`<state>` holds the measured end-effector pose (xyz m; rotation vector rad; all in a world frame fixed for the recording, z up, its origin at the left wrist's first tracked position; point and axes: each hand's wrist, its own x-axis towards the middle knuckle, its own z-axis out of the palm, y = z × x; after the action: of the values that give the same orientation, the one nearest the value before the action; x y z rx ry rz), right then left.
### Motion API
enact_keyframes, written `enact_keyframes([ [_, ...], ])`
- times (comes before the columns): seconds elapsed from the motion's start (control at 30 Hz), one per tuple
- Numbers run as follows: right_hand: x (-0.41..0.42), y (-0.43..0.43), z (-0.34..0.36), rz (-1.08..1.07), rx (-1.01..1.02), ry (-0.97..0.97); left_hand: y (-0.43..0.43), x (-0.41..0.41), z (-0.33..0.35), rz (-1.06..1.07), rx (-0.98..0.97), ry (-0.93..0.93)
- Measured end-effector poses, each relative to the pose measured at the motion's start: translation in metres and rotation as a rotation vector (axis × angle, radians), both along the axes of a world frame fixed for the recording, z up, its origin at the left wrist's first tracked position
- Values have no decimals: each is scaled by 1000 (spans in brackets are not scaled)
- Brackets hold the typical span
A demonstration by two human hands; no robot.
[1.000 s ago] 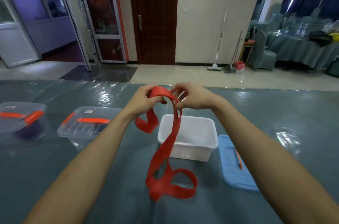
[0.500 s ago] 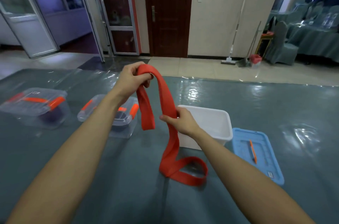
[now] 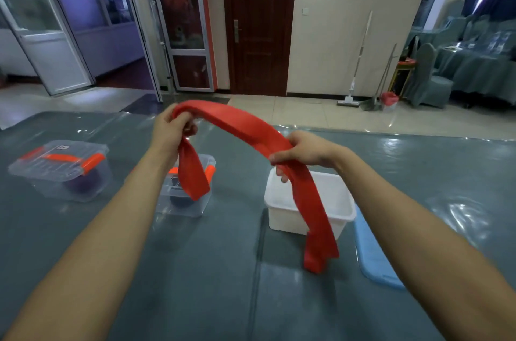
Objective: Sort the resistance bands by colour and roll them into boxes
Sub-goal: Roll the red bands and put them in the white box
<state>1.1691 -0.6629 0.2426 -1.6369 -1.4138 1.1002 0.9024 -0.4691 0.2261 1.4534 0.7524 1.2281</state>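
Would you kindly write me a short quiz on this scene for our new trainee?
1. True or false: the red band lies rolled up inside the white box.
2. How many clear boxes with shut lids stand on the table? A one, B two, C three.
3. Fill the gap: the blue lid lies on the table to the ___ of the white box.
Key: 1 false, the left hand and the right hand hold it up above the table; 2 B; 3 right.
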Motion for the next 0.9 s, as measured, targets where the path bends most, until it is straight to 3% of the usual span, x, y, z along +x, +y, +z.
enact_keyframes([
  [0.07, 16, -4, 13, -53, 71, 89, 6, -12, -23, 36, -68, 24],
  [0.1, 22, -7, 18, -49, 65, 41, 10, -18, -31, 51, -118, 3],
  [0.2, 28, -16, 13, 22, -85, -447, 18, -27, -49, 87, -147, 25],
  [0.23, 29, -17, 10, 9, -77, -466, 19, -28, -55, 66, -118, 66],
  [0.33, 26, -18, 21, -55, 74, -159, 19, -33, -72, 74, -107, 157],
  [0.43, 20, -16, 29, -14, 85, -114, 17, -38, -86, 85, -55, 473],
  [0.53, 8, -15, 17, 34, 14, -175, -3, -37, -97, -192, -38, 934],
  [0.6, -1, -14, 3, 88, -45, -237, -23, -26, -100, -364, 12, 1028],
  [0.7, -15, -11, -17, 155, -127, -371, -49, 7, -98, -526, 115, 957],
  [0.8, -22, -9, -23, 140, -125, -441, -72, 47, -90, -732, 99, 789],
  [0.9, -16, -10, -18, 65, -68, -405, -81, 70, -84, -716, 97, 603],
])
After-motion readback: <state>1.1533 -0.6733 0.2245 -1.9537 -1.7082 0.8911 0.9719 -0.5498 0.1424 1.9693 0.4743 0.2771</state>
